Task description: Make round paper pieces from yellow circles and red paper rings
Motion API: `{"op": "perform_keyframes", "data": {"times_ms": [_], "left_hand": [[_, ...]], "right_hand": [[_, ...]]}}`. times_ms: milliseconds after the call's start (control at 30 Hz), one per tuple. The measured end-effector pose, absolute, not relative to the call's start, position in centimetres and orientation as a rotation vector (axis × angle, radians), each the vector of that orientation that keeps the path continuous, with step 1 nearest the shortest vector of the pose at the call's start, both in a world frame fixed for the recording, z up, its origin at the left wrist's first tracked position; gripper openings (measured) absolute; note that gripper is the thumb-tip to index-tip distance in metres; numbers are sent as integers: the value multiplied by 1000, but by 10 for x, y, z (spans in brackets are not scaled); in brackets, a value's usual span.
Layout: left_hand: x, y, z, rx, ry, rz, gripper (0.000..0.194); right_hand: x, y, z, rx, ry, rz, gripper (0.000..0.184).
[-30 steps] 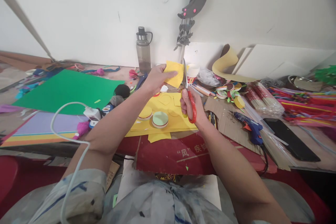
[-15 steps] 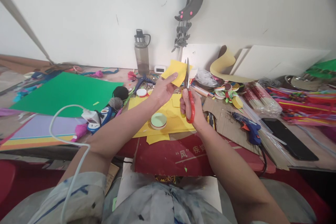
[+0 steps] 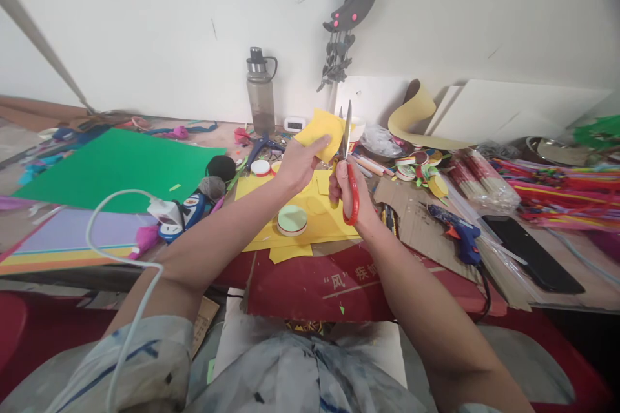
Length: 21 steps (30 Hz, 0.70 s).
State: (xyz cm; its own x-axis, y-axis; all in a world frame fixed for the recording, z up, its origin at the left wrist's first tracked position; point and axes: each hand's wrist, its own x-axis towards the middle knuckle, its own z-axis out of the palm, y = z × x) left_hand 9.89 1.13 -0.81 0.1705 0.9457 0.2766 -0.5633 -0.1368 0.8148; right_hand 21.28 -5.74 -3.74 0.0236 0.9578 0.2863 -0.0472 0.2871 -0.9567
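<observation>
Yellow paper [image 3: 317, 129] pinched in left hand [image 3: 299, 164], scissors [image 3: 347, 134] gripped in right hand [image 3: 362, 199] — cluttered table [image 3: 223, 136] below, white wall [image 3: 169, 26] behind.

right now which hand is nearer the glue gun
Right. The right hand, on the scissors, is left of the glue gun, across cardboard; the left hand, holding yellow paper, is farther left.

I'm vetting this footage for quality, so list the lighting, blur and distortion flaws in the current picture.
Head view: soft, slightly washed-out light on the white wall; wide-angle stretching of the forearms toward the lower corners; smeared detail in the colourful craft stems at right; dark upper-right corner; scissors readable, their blade edges slightly soft.
</observation>
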Motion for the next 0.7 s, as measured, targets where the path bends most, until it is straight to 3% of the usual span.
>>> {"op": "perform_keyframes", "data": {"times_ms": [700], "left_hand": [[95,16,-4,1056,505,1369,37]], "right_hand": [[213,-62,-35,-1003,-1229,1015,61]]}}
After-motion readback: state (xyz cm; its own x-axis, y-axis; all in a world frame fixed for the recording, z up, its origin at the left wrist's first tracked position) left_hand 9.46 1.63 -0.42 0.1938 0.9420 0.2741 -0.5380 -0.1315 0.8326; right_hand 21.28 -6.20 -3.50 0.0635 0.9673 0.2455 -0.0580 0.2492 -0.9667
